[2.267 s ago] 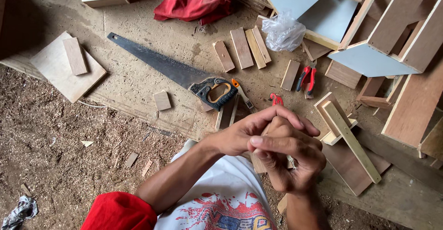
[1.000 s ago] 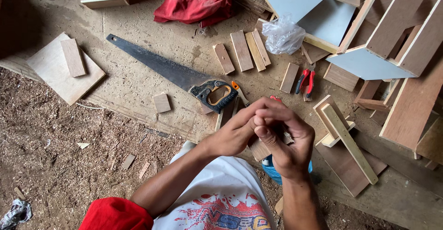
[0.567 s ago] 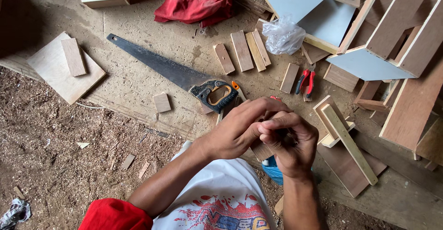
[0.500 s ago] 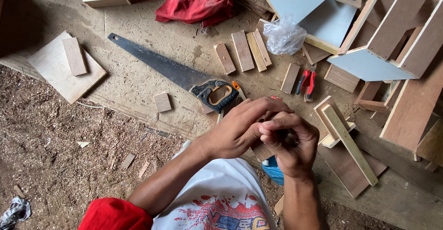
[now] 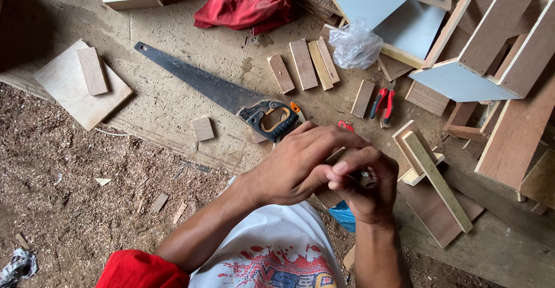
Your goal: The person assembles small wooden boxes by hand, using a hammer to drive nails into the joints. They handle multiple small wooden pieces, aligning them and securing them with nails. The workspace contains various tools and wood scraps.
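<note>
My left hand (image 5: 298,166) and my right hand (image 5: 367,192) are pressed together just above my lap. The left hand's fingers wrap over the right hand's. Both close around a small wooden piece (image 5: 328,197), of which only a brown edge shows below the palms. Something small and shiny glints between the right hand's fingers; I cannot tell what it is. A handsaw (image 5: 202,83) with a black and orange handle lies on the floor just beyond my left hand.
Red-handled pliers (image 5: 381,103), several short wood strips (image 5: 303,62) and a clear plastic bag (image 5: 354,44) lie beyond the hands. A nailed wooden frame (image 5: 430,166) sits right of them. Blue-faced panels (image 5: 457,80) are stacked far right, a red cloth (image 5: 245,2) at top, a square board (image 5: 72,94) left.
The wooden piece showed between my fingers earlier; the left hand has since closed over the right and hides most of it. Both hands rose slightly toward the saw handle.
</note>
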